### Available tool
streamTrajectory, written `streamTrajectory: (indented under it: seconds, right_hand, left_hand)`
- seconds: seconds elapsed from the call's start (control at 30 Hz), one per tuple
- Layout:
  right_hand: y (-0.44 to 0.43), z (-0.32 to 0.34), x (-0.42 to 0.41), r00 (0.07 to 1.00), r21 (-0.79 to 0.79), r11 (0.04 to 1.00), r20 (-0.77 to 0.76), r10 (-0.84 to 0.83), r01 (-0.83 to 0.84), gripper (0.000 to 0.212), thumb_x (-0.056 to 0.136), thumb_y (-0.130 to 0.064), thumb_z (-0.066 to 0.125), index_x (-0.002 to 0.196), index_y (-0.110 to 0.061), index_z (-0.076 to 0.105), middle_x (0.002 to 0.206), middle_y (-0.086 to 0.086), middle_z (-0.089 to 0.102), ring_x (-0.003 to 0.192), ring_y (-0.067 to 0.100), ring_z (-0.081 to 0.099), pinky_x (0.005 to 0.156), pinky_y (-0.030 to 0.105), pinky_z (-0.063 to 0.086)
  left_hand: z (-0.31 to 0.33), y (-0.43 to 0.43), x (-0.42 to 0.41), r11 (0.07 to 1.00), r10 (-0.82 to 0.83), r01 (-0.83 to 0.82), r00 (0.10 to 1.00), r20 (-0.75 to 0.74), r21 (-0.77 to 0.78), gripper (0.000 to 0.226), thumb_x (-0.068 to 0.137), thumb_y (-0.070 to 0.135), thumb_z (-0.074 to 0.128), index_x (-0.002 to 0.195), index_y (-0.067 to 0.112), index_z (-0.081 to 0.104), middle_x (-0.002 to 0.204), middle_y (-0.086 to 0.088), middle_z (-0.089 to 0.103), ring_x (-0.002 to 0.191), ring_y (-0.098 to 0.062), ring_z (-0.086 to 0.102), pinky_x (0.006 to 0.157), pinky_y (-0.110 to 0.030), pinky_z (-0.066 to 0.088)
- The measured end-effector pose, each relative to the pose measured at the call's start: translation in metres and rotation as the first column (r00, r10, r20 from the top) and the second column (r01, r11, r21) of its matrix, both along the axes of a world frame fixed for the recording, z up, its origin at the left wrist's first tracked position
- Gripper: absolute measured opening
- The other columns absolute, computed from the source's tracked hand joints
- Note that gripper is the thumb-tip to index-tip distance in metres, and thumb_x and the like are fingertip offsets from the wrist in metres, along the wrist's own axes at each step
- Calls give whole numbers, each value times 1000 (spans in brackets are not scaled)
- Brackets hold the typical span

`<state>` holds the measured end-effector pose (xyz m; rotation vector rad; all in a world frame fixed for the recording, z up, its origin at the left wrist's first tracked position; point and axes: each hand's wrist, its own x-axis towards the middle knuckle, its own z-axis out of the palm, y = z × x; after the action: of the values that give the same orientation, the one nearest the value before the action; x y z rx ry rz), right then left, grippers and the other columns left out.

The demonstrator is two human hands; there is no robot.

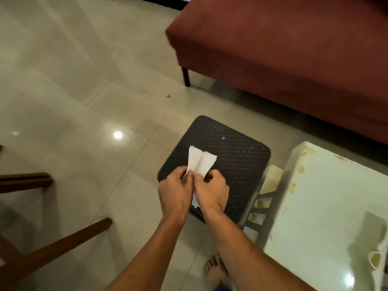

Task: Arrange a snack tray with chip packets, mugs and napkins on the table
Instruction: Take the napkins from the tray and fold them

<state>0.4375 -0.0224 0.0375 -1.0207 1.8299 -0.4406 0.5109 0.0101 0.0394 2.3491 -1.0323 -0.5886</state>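
Head cam, looking down at tiled floor (73, 85). Both hands are raised in front of the person, close together, knuckles almost touching. L hand (175, 191) is pinched on the left edge of a white napkin (200, 162); R hand (211, 191) is pinched on its right edge, fingers curled in. Napkin is folded into narrow vertical pleats, fanning upward above the fingers w/ a short tail showing below, between the wrists. It is held in the air, not resting on anything; directly beneath it in view sits a dark woven-pattern stool (231, 156) w/ rounded corners, a small pale speck on its top. Right of the stool, just beside it, is a glass-topped table (327, 206), surface stained w/ yellowish marks along the near edge; dark frame bars show through the glass at its left side. An object at the table's far right edge is cut off by the frame; cannot tell what it is. Upper right: red upholstered sofa (294, 49) on a black leg (186, 77), well apart from the hands. Lower left: brown wooden furniture legs (63, 244), blurred. Person's bare foot (214, 269) on the floor below the R forearm. Light reflection on tiles at left.
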Motion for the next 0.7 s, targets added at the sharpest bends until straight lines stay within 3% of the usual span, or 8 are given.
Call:
streamTrajectory:
  seconds: [0.07, 0.17, 0.3, 0.4, 0.53, 0.63, 0.7]
  right_hand:
    - [4, 8, -28, 999, -40, 999, -36, -7, 5, 18, 87, -41, 67, 94, -24, 66, 89, -6, 74, 85, 18, 71, 78, 36, 58]
    - [8, 20, -93, 996, -134, 989, -64, -67, 58, 21, 87, -41, 67, 95, -22, 66, 91, -3, 77, 84, 17, 71, 70, 28, 52]
    - [22, 36, -194, 992, -183, 980, -77, -97, 81, 12, 93, -37, 61, 99, -28, 65, 97, -9, 75, 85, 8, 68, 73, 23, 51]
    - [36, 48, -282, 986, -229, 967, -93, -137, 113, 17, 95, -31, 61, 107, -24, 70, 105, -8, 74, 93, 9, 68, 85, 24, 54]
    - [63, 61, -391, 960, -299, 933, -129, -249, 202, 19, 94, -23, 66, 111, -20, 73, 103, -8, 76, 85, 4, 68, 73, 6, 47]
    - [85, 66, -451, 943, -322, 907, -100, -318, 272, 20, 94, -21, 68, 113, -26, 73, 97, -14, 76, 84, -2, 69, 74, 15, 55]
    - [97, 63, -479, 931, -328, 892, -88, -356, 310, 20, 93, -20, 69, 106, -33, 73, 89, -18, 75, 81, -5, 69, 72, 17, 56]
  left_hand:
    - [9, 0, -27, 1000, -15, 14, 999, -32, -11, 20, 96, 33, 61, 110, 25, 73, 96, 2, 77, 86, -18, 72, 78, -37, 59]
    - [20, -1, -89, 997, -67, 65, 996, -55, -31, 20, 95, 33, 63, 108, 24, 75, 94, -4, 78, 86, -28, 72, 74, -35, 55]
    - [36, 5, -191, 982, -175, 165, 976, -127, -88, 17, 97, 29, 61, 102, 23, 76, 79, 7, 74, 61, 3, 56, 57, -15, 37]
    - [46, 13, -275, 957, -283, 255, 929, -241, -139, 21, 97, 24, 63, 112, 19, 76, 89, 2, 78, 64, 0, 58, 59, -12, 40]
    - [60, 31, -382, 904, -425, 387, 852, -305, -180, 20, 99, 26, 58, 108, 26, 76, 88, 6, 78, 66, 0, 62, 59, -13, 43]
    - [61, 44, -439, 863, -504, 476, 796, -334, -167, 25, 101, 27, 55, 117, 32, 73, 93, 8, 78, 76, -6, 69, 67, -22, 52]
    - [58, 52, -468, 840, -537, 523, 768, -349, -143, 29, 102, 28, 53, 124, 34, 69, 101, 9, 78, 85, -6, 70, 72, -17, 50]
